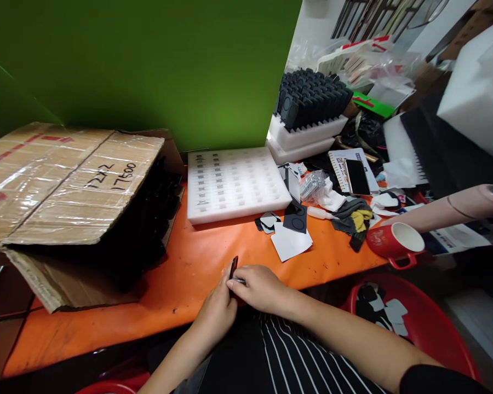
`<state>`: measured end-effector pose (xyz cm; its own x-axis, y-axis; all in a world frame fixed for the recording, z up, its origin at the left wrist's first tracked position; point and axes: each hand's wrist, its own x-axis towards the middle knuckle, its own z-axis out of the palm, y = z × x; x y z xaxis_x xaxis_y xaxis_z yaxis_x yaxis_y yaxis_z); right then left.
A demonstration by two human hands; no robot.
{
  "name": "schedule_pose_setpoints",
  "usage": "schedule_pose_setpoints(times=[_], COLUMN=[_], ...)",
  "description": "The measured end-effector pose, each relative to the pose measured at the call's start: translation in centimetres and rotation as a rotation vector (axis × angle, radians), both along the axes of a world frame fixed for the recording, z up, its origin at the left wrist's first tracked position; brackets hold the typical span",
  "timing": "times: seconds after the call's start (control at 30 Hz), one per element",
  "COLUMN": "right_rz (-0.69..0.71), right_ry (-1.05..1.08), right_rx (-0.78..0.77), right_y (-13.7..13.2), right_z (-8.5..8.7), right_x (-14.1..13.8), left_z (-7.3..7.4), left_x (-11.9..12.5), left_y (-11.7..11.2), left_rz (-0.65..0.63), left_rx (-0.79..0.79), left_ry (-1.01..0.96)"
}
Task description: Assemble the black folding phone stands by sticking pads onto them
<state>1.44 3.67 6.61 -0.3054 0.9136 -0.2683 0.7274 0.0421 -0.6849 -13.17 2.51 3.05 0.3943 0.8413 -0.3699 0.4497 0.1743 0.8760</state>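
Both my hands meet at the near edge of the orange table (pixel 181 273). My left hand (pixel 216 312) is closed on a small flat black part (pixel 233 268) held edge-up. My right hand (pixel 258 287) is curled beside it, pinching a thin silvery tool (pixel 238 280) against the part. Just beyond lie loose black and white pieces (pixel 290 230) of film or card.
A white foam tray (pixel 234 183) with rows of small pockets sits ahead. An open cardboard box (pixel 66 191) of black parts lies at left. At right are a red mug (pixel 394 241), a rag (pixel 353 216), racks of black parts (pixel 312 101) and a red basin (pixel 414 323).
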Motion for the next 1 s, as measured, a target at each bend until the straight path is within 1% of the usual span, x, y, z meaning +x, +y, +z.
schedule_pose_setpoints(times=[0.07, 0.1, 0.2, 0.23, 0.27, 0.3, 0.33, 0.37, 0.43, 0.5, 0.6, 0.67, 0.77, 0.87, 0.93, 1.0], right_rz=[-0.067, -0.099, -0.208, -0.247, -0.281, -0.298, -0.29, -0.261, -0.172, -0.09, -0.023, -0.004, 0.037, 0.063, 0.032, -0.027], right_ry=[0.141, 0.255, 0.647, 0.725, 0.756, 0.747, 0.705, 0.634, 0.45, 0.278, 0.133, 0.099, 0.101, 0.13, 0.128, 0.121], right_rx=[-0.044, -0.1, -0.358, -0.434, -0.483, -0.5, -0.485, -0.446, -0.322, -0.205, -0.119, -0.099, -0.141, -0.16, -0.132, -0.117], right_y=[0.1, 0.1, 0.5, 0.6, 0.7, 0.7, 0.7, 0.7, 0.6, 0.4, 0.3, 0.3, 0.3, 0.2, -0.1, -0.4], right_z=[-0.6, -0.9, -1.8, -2.0, -2.1, -2.1, -2.0, -1.8, -1.3, -0.8, -0.4, -0.3, -0.2, -0.2, -0.3, -0.5], right_x=[0.0, 0.0, 0.4, 0.6, 0.8, 1.0, 1.2, 1.3, 1.4, 1.4, 1.2, 1.1, 1.3, 1.5, 1.3, 0.9], left_z=[0.1, 0.1, -0.4, -0.5, -0.7, -0.7, -0.7, -0.6, -0.1, 0.6, 1.3, 1.4, 1.3, 1.4, 1.5, 1.4], left_x=[0.2, 0.3, 0.4, 0.3, 0.3, 0.2, 0.2, 0.1, 0.0, -0.1, -0.2, -0.3, -0.5, -0.5, -0.4, -0.1], left_y=[0.3, 0.5, 1.0, 1.2, 1.3, 1.3, 1.3, 1.3, 1.1, 0.8, 0.5, 0.3, 0.2, 0.0, -0.2, -0.3], left_rz=[0.084, 0.133, 0.229, 0.238, 0.242, 0.255, 0.267, 0.282, 0.281, 0.217, 0.063, 0.0, -0.052, -0.086, -0.085, -0.058], left_rx=[-0.076, -0.128, -0.259, -0.27, -0.264, -0.255, -0.244, -0.234, -0.184, -0.086, 0.085, 0.158, 0.202, 0.177, 0.151, 0.118], left_ry=[-0.128, -0.2, -0.336, -0.343, -0.34, -0.335, -0.328, -0.318, -0.257, -0.116, 0.121, 0.185, 0.202, 0.206, 0.208, 0.206])
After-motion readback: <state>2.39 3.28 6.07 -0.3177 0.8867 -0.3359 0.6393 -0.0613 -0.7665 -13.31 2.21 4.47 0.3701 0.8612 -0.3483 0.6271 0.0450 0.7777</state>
